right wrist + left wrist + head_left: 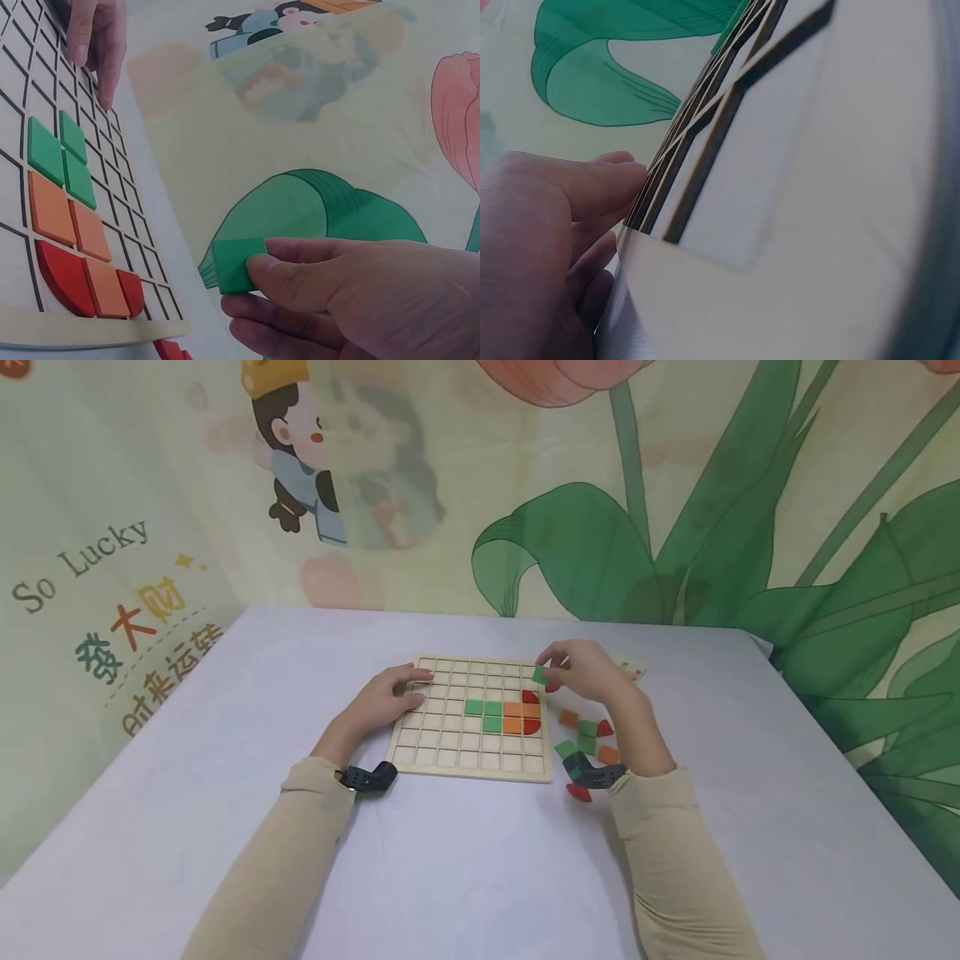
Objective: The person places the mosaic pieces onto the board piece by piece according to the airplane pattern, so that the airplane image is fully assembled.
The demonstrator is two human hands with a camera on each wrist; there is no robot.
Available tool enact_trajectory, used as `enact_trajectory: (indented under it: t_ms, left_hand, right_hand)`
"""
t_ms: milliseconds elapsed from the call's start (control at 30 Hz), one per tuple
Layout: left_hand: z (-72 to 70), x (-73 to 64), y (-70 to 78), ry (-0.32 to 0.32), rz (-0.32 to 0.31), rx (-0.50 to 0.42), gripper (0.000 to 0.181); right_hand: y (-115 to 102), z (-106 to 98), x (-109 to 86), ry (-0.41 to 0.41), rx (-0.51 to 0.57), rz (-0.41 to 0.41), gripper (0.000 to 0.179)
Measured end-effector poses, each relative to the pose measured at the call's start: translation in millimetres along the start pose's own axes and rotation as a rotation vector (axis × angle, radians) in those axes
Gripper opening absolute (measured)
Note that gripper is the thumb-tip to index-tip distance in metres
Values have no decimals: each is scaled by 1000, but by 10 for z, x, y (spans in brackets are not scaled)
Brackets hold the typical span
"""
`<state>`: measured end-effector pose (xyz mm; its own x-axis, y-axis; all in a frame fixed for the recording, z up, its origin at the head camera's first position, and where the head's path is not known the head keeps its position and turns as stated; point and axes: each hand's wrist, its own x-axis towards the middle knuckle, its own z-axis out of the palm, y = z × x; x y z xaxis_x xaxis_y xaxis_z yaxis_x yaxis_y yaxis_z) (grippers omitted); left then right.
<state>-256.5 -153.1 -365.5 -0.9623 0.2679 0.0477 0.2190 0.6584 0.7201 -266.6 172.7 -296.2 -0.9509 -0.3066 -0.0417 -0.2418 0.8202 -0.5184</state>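
Observation:
A wooden grid board lies on the table, with green squares, orange squares and two red rounded pieces in its cells. At the board's left edge rests my left hand, its thumb and fingers reaching onto the grid's outer cells. My right hand pinches a green square tile between thumb and fingers, above the board's far right corner. In the right wrist view, that tile is held up clear of the board, with the filled cells to its left.
Right of the board lie several loose pieces, among them an orange tile, a green tile and a red piece. A partly hidden card lies behind my right hand. A printed curtain hangs behind the table.

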Motion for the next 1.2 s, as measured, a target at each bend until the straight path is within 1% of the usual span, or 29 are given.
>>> enact_trajectory:
  t_ms: [233, 400, 667, 800, 1000, 1100, 1200]
  left_hand:
    - [7, -2, 18, 0, 20, 14, 41]
    - [-34, -10, 4, 3, 17, 16, 40]
    - [12, 17, -24, 5, 1, 4, 40]
    - [16, 26, -10, 7, 10, -7, 40]
    - [20, 3, 7, 2, 14, -12, 40]
    - [26, -13, 9, 3, 25, -13, 40]
    - [24, -31, -1, 13, 39, -8, 40]
  right_hand:
    - [-77, 6, -27, -9, 8, -20, 22]
    - [-193, 64, 28, -27, 9, -68, 21]
    - [-294, 125, 52, -57, 12, -119, 19]
    - [-369, 156, 42, -85, 16, -143, 17]
    - [-451, 309, 6, -154, -2, -197, 16]
    - [-456, 420, -6, -172, 8, -189, 15]
    - [-466, 523, 0, -156, 40, -174, 14]
